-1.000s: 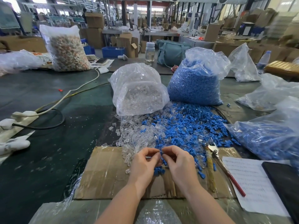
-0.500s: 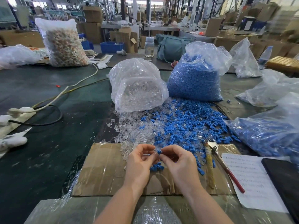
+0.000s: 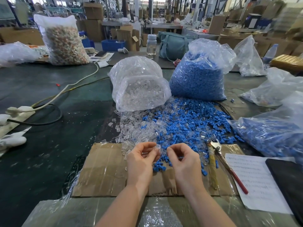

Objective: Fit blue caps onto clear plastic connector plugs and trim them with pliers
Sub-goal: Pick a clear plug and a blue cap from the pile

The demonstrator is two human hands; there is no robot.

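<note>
My left hand pinches a clear plastic plug between thumb and fingertips above a cardboard sheet. My right hand is a short gap to its right, fingers curled, with a bit of blue showing under them; whether it holds a cap is unclear. Loose clear plugs and blue caps lie heaped just beyond both hands. A small cluster of blue pieces sits on the cardboard between my hands. Red-handled pliers lie to the right.
A bag of clear plugs and a bag of blue caps stand behind the heaps. Another bag of blue parts lies at right, beside a printed sheet and a black slab. Cables run at left.
My hands, which were touching around a blue cap and a plug, have drawn slightly apart. The left hand now shows a clear plug at its fingertips. The view shifted down a little.
</note>
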